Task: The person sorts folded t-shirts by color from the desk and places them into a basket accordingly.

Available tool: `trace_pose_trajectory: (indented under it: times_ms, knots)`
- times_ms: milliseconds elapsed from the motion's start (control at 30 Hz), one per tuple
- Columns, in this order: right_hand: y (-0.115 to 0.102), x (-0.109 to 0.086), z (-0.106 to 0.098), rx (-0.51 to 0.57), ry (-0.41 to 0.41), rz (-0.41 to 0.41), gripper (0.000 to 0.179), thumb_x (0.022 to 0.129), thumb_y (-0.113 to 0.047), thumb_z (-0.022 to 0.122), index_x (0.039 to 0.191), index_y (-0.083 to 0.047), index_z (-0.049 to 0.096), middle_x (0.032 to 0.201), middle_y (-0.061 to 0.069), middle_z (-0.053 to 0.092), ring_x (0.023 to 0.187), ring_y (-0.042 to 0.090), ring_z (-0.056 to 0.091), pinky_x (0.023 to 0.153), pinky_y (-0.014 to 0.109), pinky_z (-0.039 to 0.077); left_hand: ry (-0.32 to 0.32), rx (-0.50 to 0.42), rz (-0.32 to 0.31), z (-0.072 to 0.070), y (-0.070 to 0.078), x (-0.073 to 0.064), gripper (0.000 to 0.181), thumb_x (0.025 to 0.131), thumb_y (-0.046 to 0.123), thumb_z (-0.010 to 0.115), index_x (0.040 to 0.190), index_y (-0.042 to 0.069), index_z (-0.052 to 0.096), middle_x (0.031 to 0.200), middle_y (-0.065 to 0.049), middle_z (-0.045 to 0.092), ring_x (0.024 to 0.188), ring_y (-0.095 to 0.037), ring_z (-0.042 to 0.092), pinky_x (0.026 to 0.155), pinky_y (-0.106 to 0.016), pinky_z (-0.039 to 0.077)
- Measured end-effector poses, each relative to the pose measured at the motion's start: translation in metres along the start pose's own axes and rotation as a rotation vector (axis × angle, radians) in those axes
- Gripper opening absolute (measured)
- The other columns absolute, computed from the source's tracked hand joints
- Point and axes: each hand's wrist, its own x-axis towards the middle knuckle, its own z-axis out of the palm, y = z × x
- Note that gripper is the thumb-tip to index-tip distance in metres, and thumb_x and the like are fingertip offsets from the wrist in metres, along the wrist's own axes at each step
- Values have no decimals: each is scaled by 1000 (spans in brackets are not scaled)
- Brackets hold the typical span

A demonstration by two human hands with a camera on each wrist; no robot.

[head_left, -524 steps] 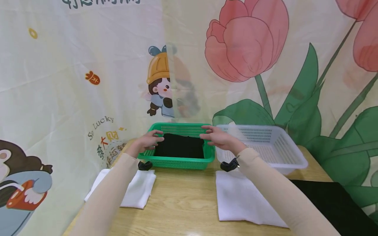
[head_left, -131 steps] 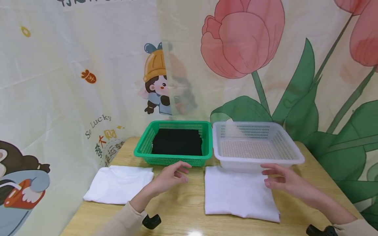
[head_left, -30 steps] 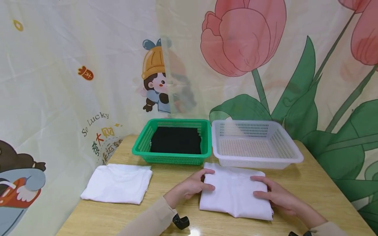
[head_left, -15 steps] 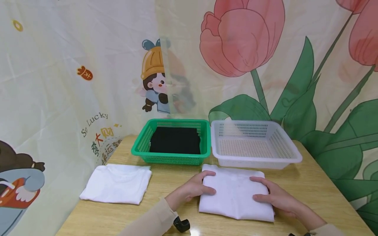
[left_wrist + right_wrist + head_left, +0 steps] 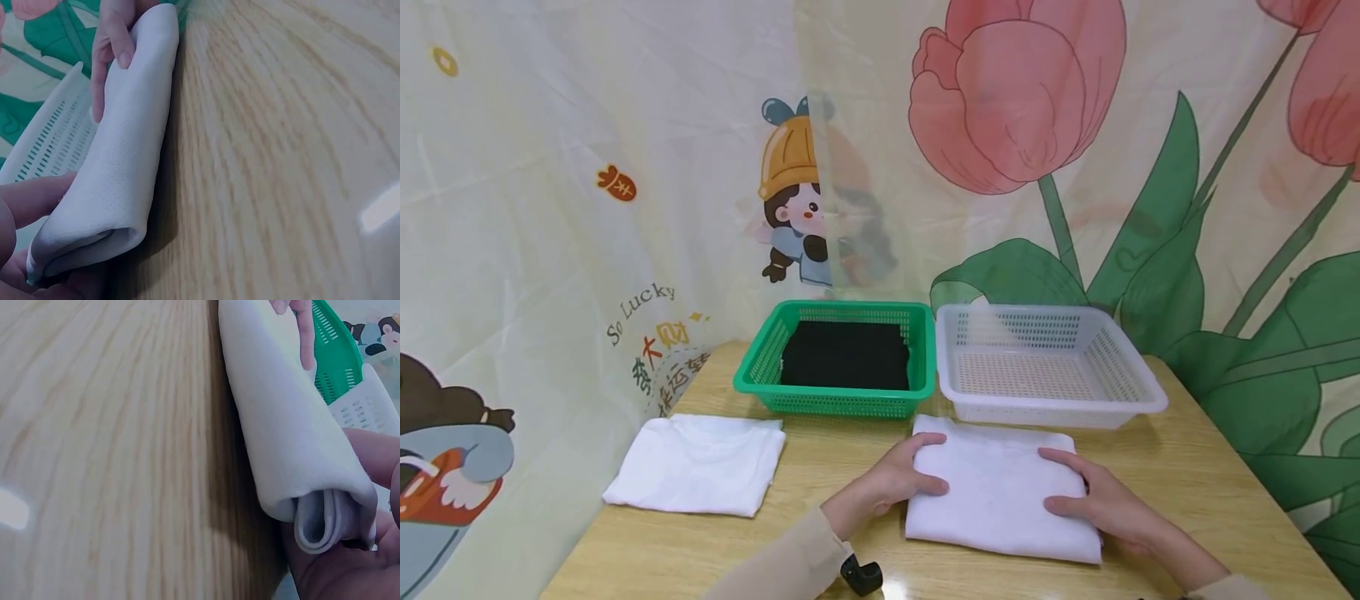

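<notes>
A folded white cloth [image 5: 996, 492] lies between both hands on the wooden table, in front of the baskets. My left hand [image 5: 898, 475] grips its left side, thumb and index finger on top, other fingers tucked under. On the opposite side my right hand [image 5: 1108, 500] holds it the same way. In the left wrist view, the cloth's [image 5: 125, 144] near edge is a rounded fold, with layers showing at the end. The right wrist view shows rolled-in layers at the cloth's [image 5: 294, 425] other end, fingers of the right hand [image 5: 350, 569] beneath.
Behind stand a green basket [image 5: 835, 403] holding folded black cloth [image 5: 846, 356] and, on its right, a white basket [image 5: 1045, 408] with nothing in it. A folded white T-shirt [image 5: 700, 464] lies at the table's left. A printed curtain [image 5: 700, 167] hangs behind the table.
Earlier the hands were over the green basket, then apart above the table; now they grip the white cloth's sides. The black cloth at the right has gone from view. Almost nothing moved in the last half second.
</notes>
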Motion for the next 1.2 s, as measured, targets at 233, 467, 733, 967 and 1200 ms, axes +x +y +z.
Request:
trace_pose_trajectory:
  times_ms: [233,467,733,967,1200]
  knots:
    - [5,-11,-11,2,-17,-28,90,95,-31,82,167,-13,32,170,35,14,150,55,26,115,74,32,-11,-40,17,7,8,-5,78,82,2,89,150,26,58,134,-9,62,114,-26,64,101,-51,55]
    - [4,-31,-33,-50,-25,-43,86,99,-30,77,169,-16,29,172,33,8,153,55,19,113,70,36,-49,-99,63,22,28,-12,78,83,2,88,151,26,57,124,-6,66,105,-23,67,92,-43,59]
    - [-9,-61,-65,-101,-15,-42,82,102,-32,73,169,-19,27,172,29,10,148,43,28,101,38,49,-115,-181,122,38,55,-20,76,86,2,86,151,27,56,124,-3,67,106,-20,68,90,-37,58]
    - [-31,-82,-92,-115,31,-126,77,106,-24,68,170,-21,25,163,27,26,115,6,52,85,23,52,-154,-192,189,40,90,-23,74,89,5,85,152,32,55,126,-3,64,106,-19,68,88,-36,60]
    - [-62,-68,-116,-160,116,-239,79,104,-22,71,170,-18,26,155,27,37,105,10,60,79,30,58,-102,-159,229,34,124,3,75,90,11,87,153,34,53,126,-4,63,105,-20,68,86,-37,62]
